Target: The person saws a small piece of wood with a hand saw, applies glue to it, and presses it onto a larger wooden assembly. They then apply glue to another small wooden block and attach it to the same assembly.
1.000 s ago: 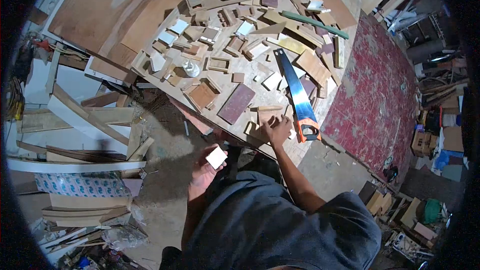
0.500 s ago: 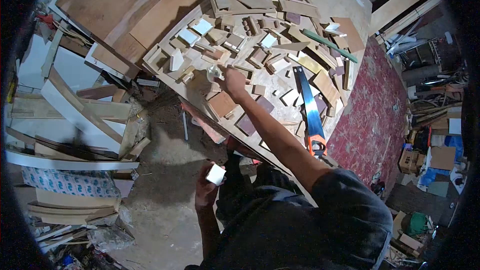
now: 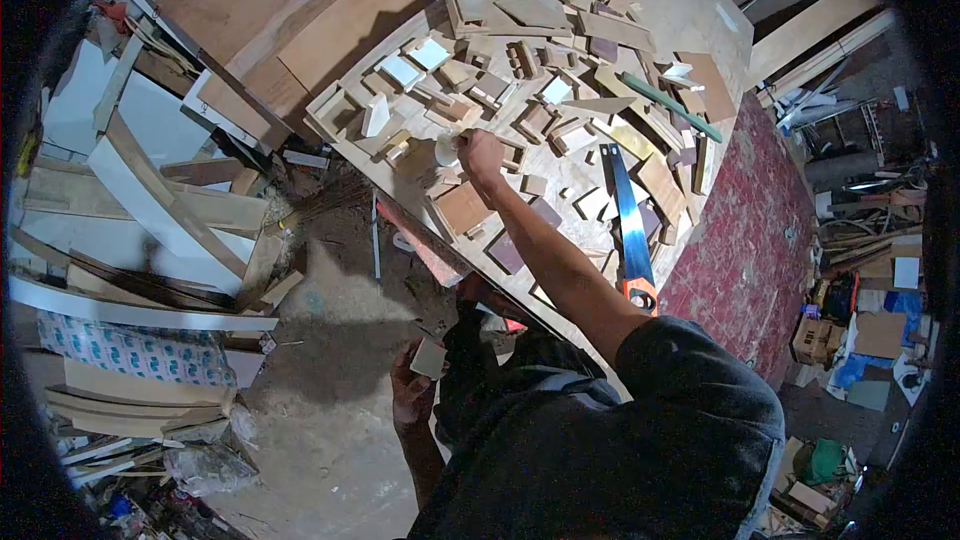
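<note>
My right hand (image 3: 482, 157) reaches over the table near its left edge, its fingers closed round a small pale, roundish object (image 3: 447, 149) too blurred to name. Below the table edge, my left hand (image 3: 411, 387) holds a small pale block (image 3: 429, 359) over the floor. Wooden offcuts lie around my right hand, with a brown square piece (image 3: 462, 208) just below it. A handsaw (image 3: 630, 225) with an orange handle lies to the right of my right forearm.
The wooden table (image 3: 700, 15) carries many scraps and a green strip (image 3: 670, 106). Large plywood sheets (image 3: 240, 0) stand at the upper left. Curved boards (image 3: 170, 200) and a blue-patterned wrapped bundle (image 3: 135, 348) lie left. A red floor area (image 3: 745, 240) is at right.
The view has shifted, so the table appears slightly further right and lower. The block in my left hand has turned and now shows a darker face. My right hand stays at the pale object.
</note>
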Action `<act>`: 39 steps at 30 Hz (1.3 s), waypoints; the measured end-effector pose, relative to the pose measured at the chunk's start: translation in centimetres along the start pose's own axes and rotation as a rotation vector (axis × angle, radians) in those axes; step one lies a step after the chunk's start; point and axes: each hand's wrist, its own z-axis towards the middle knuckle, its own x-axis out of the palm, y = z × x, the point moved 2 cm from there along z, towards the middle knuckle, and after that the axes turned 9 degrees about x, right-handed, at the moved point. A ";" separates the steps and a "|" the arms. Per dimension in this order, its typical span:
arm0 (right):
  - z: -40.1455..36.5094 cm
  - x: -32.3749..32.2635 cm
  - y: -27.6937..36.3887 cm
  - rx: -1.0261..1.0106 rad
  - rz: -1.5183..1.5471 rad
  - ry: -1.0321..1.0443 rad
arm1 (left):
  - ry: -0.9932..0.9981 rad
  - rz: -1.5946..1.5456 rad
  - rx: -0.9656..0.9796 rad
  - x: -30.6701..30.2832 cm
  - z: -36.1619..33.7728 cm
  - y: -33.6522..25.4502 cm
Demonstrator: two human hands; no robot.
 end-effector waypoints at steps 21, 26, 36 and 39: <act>-0.1 -2.2 -2.1 0.003 0.336 -0.075 | -0.127 0.105 0.025 -1.9 -2.9 2.4; -1.0 -5.4 -3.4 0.127 0.399 -0.090 | -0.016 0.085 -0.025 -0.5 -2.6 3.0; -10.7 -21.3 -11.2 0.148 1.162 0.233 | 0.111 0.176 -0.069 9.7 -0.5 4.9; -16.5 -28.8 -13.7 0.149 1.344 0.282 | 0.231 0.196 -0.023 14.2 0.7 6.3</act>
